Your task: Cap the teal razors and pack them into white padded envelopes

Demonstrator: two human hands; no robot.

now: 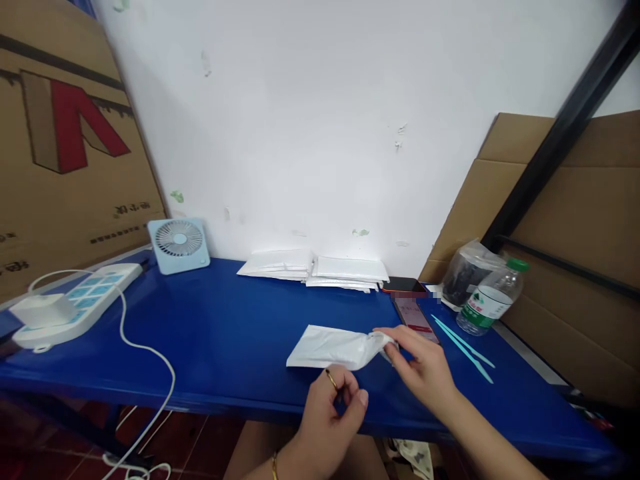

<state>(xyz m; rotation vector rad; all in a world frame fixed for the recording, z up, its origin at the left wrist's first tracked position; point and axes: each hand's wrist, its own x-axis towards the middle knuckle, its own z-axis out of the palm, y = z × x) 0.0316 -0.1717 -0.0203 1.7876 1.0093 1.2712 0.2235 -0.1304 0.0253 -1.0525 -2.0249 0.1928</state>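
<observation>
While the flat white plastic pouch (330, 348) lies on the glossy blue table top (225, 320), near its front edge, the right hand (425, 370) pinches the pouch's crumpled right end between thumb and fingertips. The left hand (333, 407) hovers just in front of the pouch without touching it. Its fingers are half curled with the thumb close to them (a gold ring shows on one finger), and nothing can be seen in it.

Just behind the right hand lies a smartphone with a pink-red screen (415, 317), and two thin turquoise plastic sticks (463, 347) lie to its right. Farther right are a clear plastic bottle with a green cap (490, 297) and a clear jar with dark contents (465, 273). A stack of white padded envelopes (315, 270) sits against the wall, well behind the pouch. Far left stand a small pale-blue square fan (179, 245) and a white power strip (75, 303), whose white cable (150, 353) loops over the table edge.
</observation>
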